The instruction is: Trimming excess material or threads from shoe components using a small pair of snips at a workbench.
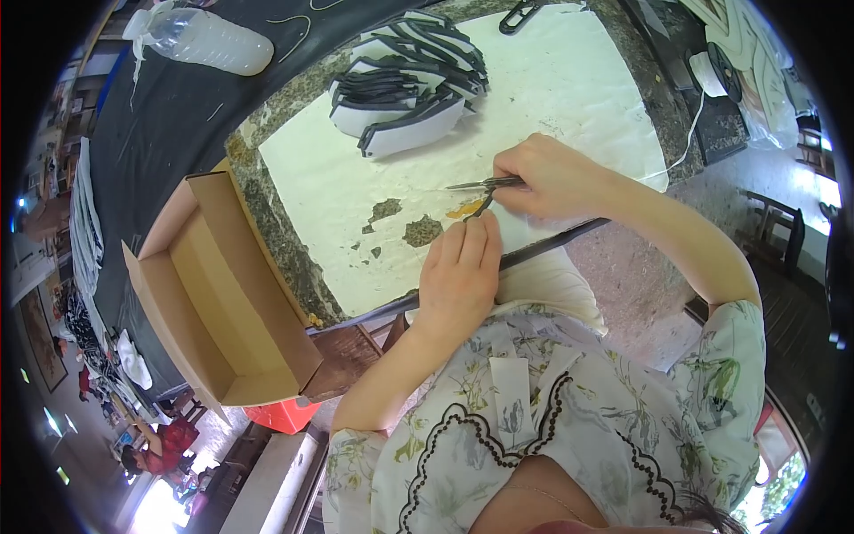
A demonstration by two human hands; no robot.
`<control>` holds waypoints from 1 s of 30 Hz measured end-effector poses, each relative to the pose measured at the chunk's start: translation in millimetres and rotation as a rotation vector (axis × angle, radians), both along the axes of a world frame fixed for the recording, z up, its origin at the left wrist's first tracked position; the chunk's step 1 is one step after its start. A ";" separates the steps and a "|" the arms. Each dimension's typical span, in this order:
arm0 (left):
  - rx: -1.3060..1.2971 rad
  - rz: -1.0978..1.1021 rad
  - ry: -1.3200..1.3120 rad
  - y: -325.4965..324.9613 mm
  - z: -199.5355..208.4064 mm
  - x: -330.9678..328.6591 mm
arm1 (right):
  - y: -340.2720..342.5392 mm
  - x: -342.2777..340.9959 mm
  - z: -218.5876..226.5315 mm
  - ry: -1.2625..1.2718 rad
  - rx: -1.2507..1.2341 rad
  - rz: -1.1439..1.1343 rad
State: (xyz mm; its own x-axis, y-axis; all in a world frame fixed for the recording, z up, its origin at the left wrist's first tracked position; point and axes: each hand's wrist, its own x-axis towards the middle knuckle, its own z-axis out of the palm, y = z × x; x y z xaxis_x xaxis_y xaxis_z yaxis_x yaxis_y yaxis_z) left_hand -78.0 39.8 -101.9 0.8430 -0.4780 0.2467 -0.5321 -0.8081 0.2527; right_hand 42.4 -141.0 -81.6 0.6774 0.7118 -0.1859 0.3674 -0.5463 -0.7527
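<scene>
Over the near part of a white sheet, my right hand is closed around small dark-handled scissors, whose thin metal tip points left. My left hand lies just below and to the left, fingers bent together at the sheet's near edge. Its fingertips pinch a narrow dark strip right under the scissors; most of that piece is hidden. Farther off, a pile of curved white pieces with dark edging sits stacked on the sheet, apart from both hands.
An open, bare-bottomed cardboard box stands left of the worktop. A cloudy plastic bottle lies at the far left on black cloth. A black clip-like object and a spool of white thread are at the far side. Another person sits at lower left.
</scene>
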 end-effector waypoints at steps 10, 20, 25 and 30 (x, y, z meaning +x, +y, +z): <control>0.111 -0.056 0.060 -2.4 8.7 9.5 | -12.5 17.6 8.3 -0.031 -0.021 0.050; 0.150 -0.096 0.128 -6.8 19.3 22.0 | -12.0 14.9 4.8 0.150 -0.110 -0.035; 0.189 -0.111 0.154 -11.4 23.7 24.9 | -23.8 21.5 14.3 0.335 -0.113 -0.133; 0.257 -0.113 0.181 -13.5 28.4 27.9 | -23.1 17.2 14.4 0.275 -0.099 -0.145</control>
